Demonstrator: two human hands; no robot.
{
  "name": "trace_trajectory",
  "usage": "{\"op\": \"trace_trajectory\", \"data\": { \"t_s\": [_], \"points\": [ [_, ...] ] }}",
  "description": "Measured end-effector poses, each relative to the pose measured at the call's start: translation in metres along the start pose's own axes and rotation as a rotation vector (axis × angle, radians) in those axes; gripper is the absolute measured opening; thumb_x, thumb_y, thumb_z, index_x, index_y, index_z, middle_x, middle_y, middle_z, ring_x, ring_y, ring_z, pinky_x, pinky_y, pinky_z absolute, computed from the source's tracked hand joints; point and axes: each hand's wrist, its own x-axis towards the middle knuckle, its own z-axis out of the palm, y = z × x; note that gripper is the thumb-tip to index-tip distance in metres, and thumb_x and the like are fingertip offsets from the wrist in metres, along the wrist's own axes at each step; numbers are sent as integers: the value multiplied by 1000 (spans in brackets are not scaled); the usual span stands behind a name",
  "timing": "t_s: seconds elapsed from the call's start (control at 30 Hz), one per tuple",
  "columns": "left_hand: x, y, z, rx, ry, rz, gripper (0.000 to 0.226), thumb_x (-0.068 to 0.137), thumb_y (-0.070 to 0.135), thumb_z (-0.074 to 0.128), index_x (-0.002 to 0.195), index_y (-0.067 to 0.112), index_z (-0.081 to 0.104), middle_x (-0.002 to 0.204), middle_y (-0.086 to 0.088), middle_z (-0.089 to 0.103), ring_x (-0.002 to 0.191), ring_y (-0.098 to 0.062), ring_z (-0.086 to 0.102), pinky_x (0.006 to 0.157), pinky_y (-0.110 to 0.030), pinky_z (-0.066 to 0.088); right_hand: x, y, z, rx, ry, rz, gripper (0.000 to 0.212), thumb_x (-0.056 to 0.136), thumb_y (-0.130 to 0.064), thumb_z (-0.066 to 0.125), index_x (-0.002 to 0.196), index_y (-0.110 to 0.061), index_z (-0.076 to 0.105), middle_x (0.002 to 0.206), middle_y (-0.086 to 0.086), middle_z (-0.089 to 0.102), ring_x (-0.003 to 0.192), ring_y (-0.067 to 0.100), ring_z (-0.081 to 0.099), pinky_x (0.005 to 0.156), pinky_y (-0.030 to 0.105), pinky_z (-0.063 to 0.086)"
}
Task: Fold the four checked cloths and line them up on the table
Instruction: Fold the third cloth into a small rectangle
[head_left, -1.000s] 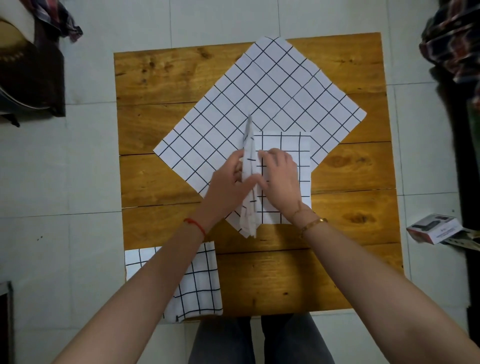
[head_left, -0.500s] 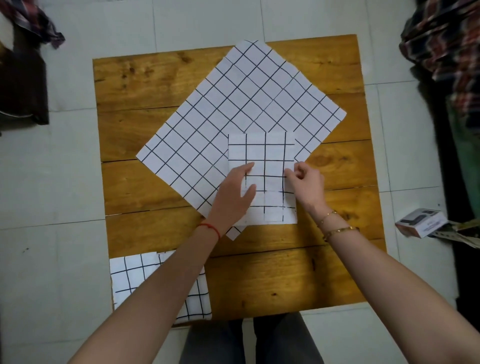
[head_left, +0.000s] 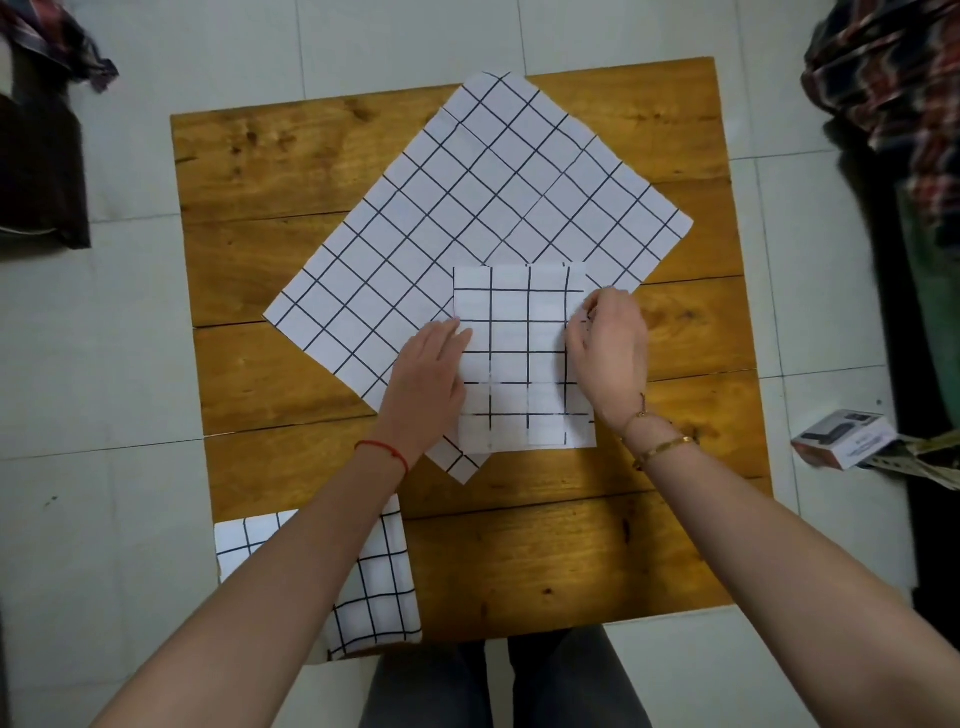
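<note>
Here both hands (head_left: 519, 358) apparently flatten the folded cloth (head_left: 519, 332).

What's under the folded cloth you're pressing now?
The folded cloth lies on the spread cloth, whose near corner pokes out below, and partly on the bare table. Anything else beneath is covered.

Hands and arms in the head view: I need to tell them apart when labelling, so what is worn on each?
Both forearms are bare, with no sleeves in view and no gloves. The left hand has a thin red string bracelet round its wrist. The right hand has two slim gold-coloured bracelets at its wrist, one a fine chain. I cannot make out any rings.
</note>
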Motion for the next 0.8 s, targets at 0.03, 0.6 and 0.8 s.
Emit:
{"op": "trace_trajectory", "data": {
  "t_s": [0.03,0.6,0.8],
  "points": [
    [5,0,-1,7,9,-2,52,88,7,51,139,6,45,145,-13,43,136,-29,36,113,-45,33,1,-5,2,-55,-1,-111,17,89,-18,51,102,-8,57,97,7,58,90,24,53,79,38,44],
    [52,-14,1,330,-133,-104,80,93,36,55,154,13,9,163,-5,9,149,-29,6,118,-52,17,26,-44,49,-585,-393,-476,61,101,-35,35,154,-10,17,161,2,17,149,32,11,117,58,14],
    [52,-17,-2,397,-156,-76,88,90,47,57,155,12,8,163,-4,8,149,-30,7,117,-54,19,28,8,26,-607,-350,-334,64,102,-43,24,155,-12,6,163,1,7,149,33,4,117,59,11]
  ]
}}
